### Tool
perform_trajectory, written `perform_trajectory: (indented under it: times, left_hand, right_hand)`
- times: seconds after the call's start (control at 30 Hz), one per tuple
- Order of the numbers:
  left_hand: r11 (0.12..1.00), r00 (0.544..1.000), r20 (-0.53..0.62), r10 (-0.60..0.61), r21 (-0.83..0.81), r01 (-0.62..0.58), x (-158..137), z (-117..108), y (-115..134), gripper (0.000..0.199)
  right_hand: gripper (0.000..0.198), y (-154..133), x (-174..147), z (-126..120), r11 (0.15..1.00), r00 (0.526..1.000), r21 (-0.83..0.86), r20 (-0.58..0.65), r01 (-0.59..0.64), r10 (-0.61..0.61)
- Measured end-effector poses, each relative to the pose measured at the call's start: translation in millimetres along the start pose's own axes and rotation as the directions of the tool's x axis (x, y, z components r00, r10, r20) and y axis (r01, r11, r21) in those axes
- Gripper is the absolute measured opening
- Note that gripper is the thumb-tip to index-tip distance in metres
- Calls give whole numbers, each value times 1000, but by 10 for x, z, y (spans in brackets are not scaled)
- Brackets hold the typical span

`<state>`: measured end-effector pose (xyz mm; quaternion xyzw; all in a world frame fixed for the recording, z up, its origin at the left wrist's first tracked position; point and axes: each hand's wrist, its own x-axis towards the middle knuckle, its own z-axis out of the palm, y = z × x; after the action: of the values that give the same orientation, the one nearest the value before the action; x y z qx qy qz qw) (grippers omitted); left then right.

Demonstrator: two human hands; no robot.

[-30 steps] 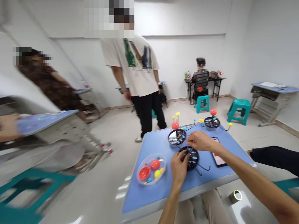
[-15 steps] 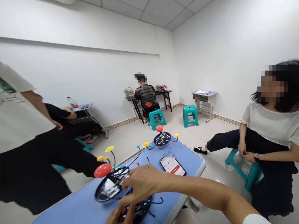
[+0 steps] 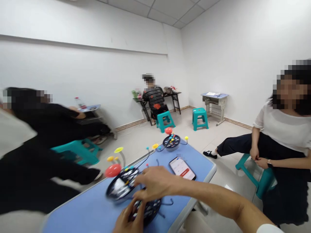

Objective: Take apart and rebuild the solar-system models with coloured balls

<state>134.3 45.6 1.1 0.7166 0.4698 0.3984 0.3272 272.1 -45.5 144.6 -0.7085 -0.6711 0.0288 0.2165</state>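
Note:
Close to me on the blue desk lies a dark round base [image 3: 153, 208] with bent black wires sticking out, partly covered by my hands. My right hand [image 3: 157, 183] reaches across it, fingers bent and drawn together. Low in the view, my left hand [image 3: 131, 216] presses its bent fingers together at the near side of the base. Whatever small thing is between the fingers of either hand is hidden. Just beyond stands a second round base [image 3: 119, 189], whose wires carry a large red ball [image 3: 113, 170], yellow discs and small blue beads.
A third base [image 3: 171, 145] with coloured balls sits at the desk's far end. Beside it lies a phone [image 3: 182, 168] with a lit screen. One person [image 3: 283, 129] sits at right, others at left and back. Green stools [image 3: 200, 118] stand on the floor.
The view has shifted slightly, so the desk appears further right. At left, the person in the white top has moved out leftward, uncovering someone seated in black. My hands stay over the near base.

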Motion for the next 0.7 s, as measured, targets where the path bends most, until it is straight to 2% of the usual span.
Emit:
perform_trajectory:
  times: [0.1,0.17,0.23,0.33,0.47,0.7]
  left_hand:
    - [987,994,22,104,-127,-101,-132,11,54,46]
    - [979,989,18,144,-151,-140,-172,27,60,38]
    - [975,983,-2,183,-129,-181,-178,34,52,27]
    - [973,975,-17,221,-58,-222,-199,15,59,18]
    - [972,972,19,235,15,-236,-255,-10,88,19]
    - [978,979,54,198,58,-201,-262,-6,102,17]
  right_hand:
    - [15,-22,-78,44,992,989,51,-89,-113,117]
    - [16,-34,-132,124,978,966,109,-167,-180,197]
    - [18,-47,-180,241,971,963,152,-172,-183,208]
    - [22,-87,-239,440,972,973,105,-71,-212,220]
    - [16,-127,-226,576,953,949,-21,87,-301,302]
    - [23,-26,-52,539,970,954,-141,196,-200,226]
